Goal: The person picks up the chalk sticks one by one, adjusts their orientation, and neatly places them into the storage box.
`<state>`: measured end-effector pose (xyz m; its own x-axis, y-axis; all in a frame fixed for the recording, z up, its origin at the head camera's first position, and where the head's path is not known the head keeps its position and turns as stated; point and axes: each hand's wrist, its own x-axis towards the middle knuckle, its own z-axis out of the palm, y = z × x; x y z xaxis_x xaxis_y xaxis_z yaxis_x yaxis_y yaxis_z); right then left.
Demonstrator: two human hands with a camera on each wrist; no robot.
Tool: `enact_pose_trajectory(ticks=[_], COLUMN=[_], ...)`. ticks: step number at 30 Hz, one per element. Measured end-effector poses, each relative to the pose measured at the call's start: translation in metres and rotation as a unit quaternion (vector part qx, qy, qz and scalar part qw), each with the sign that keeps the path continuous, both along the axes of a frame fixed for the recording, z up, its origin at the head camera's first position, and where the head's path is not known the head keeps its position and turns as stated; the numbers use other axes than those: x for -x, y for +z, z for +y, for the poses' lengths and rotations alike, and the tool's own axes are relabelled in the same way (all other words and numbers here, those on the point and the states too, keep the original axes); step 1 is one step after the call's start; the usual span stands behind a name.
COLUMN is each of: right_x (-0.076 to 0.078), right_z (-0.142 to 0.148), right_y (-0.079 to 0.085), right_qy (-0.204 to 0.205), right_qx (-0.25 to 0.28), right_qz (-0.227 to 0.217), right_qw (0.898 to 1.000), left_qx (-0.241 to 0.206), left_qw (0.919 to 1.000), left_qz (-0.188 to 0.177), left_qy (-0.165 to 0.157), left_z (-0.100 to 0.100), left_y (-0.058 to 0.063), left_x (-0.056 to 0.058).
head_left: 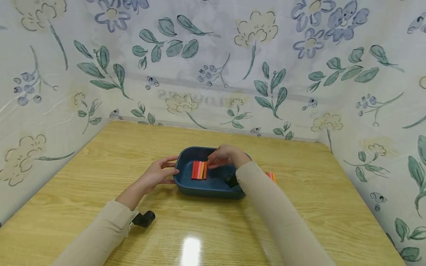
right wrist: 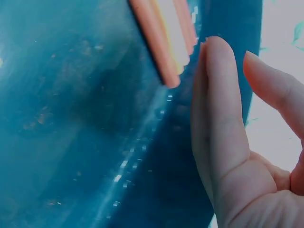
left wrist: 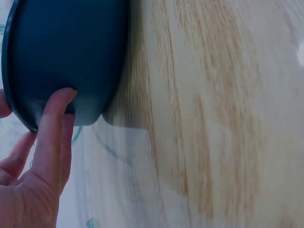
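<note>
A dark blue, rounded rectangular tub sits on the table. Inside, on its left half, several slim red, pink, yellow and orange sticks lie side by side; their exact kind cannot be told. My left hand grips the tub's left end, fingers against the outer wall and a digit at the rim. My right hand reaches into the tub just right of the sticks. In the right wrist view, its fingers are straight, apart from the sticks, with the thumb spread away.
More pink and orange sticks lie on the wooden table right of the tub, partly hidden by my right sleeve. A flowered cloth hangs behind and along both sides of the table.
</note>
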<state>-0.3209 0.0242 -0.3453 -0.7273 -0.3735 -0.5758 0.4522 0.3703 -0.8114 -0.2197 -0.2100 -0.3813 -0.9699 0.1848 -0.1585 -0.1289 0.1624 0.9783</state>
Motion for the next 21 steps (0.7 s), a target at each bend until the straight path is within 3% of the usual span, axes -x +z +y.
enact_pose_trajectory(ticks=[9, 21], right_x=[-0.006, -0.028], right_z=[0.006, 0.032], right_y=[0.016, 0.024], right_qy=[-0.036, -0.042], right_qx=[0.029, 0.099], right_qz=[0.047, 0.095], right_qw=[0.998, 0.99], left_qx=[0.002, 0.001], left_qw=[1.0, 1.0], left_qz=[0.0, 0.0], left_qy=[-0.001, -0.003], left_z=[0.001, 0.001], left_y=[0.001, 0.0], left_x=[0.0, 0.001])
